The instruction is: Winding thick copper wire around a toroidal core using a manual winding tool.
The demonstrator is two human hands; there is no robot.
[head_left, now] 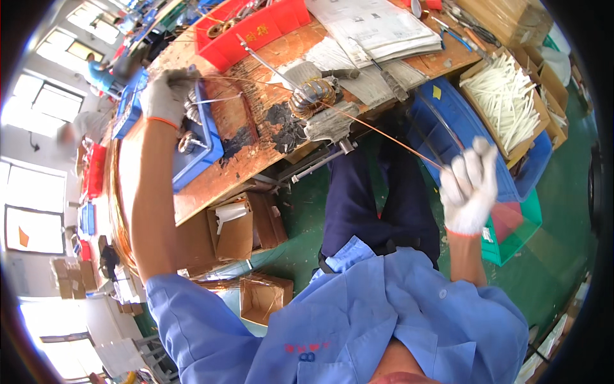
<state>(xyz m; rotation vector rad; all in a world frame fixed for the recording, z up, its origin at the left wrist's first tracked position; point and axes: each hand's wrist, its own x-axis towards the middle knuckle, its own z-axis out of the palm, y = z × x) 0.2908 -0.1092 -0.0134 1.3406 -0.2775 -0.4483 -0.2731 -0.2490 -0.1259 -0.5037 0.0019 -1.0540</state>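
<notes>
A ring-shaped coil (pixel 312 98) wound with copper wire sits at the table's near edge, on a grey, rag-like padded holder (pixel 332 124). Copper wire (pixel 390 136) stretches from the coil down to my right hand (pixel 470 185), which is closed round it in a white glove. On the far left my left hand (pixel 167 95), gloved too, is raised over a blue tray with its fingers curled. A thin strand runs from those fingers across to the coil. Some of the left fingertips are hidden.
Wound coils lie in the blue tray (pixel 214 144). Behind stands a red bin (pixel 256 32) beside stacked papers (pixel 377 29). A screwdriver-like tool (pixel 390 83) lies right of the coil. White strips fill a carton (pixel 505 96) above a blue crate (pixel 441 121). Cardboard boxes (pixel 265 299) sit below.
</notes>
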